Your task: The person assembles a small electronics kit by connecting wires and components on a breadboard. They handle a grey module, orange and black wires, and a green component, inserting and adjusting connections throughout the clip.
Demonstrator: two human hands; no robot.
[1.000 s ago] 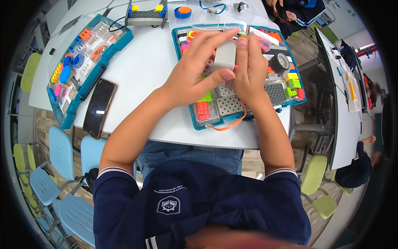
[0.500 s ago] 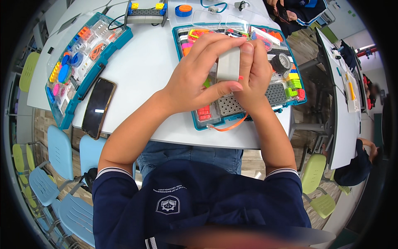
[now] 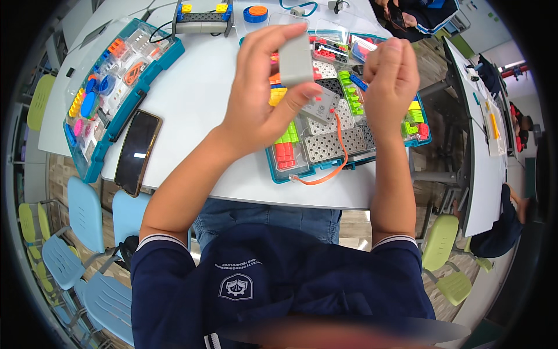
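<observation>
My left hand (image 3: 253,96) grips a light grey, smooth-sided box-shaped block (image 3: 296,61) between fingers and thumb, above an open parts case. My right hand (image 3: 392,81) is apart from it on the right, fingers curled closed; whatever they hold, if anything, is hidden. Below the block a smaller grey module (image 3: 322,109) with an orange flat cable (image 3: 344,148) shows over the case; whether it joins the block I cannot tell. The cable's clear plug (image 3: 293,178) hangs over the case's front edge. The teal-rimmed case (image 3: 317,176) holds grey perforated plates (image 3: 331,146), green pieces and red blocks (image 3: 285,156).
A second teal case (image 3: 164,58) of sorted parts stands at the left, beside a dark phone (image 3: 138,152). Behind are a grey built assembly (image 3: 203,22) and a blue-orange round part (image 3: 256,13). Another person's hands (image 3: 407,22) hold a phone at the far right.
My hands have come apart: the left, with the grey block, moved left, and the right moved right and slightly up. The grey module and more of the orange cable now show between them.
</observation>
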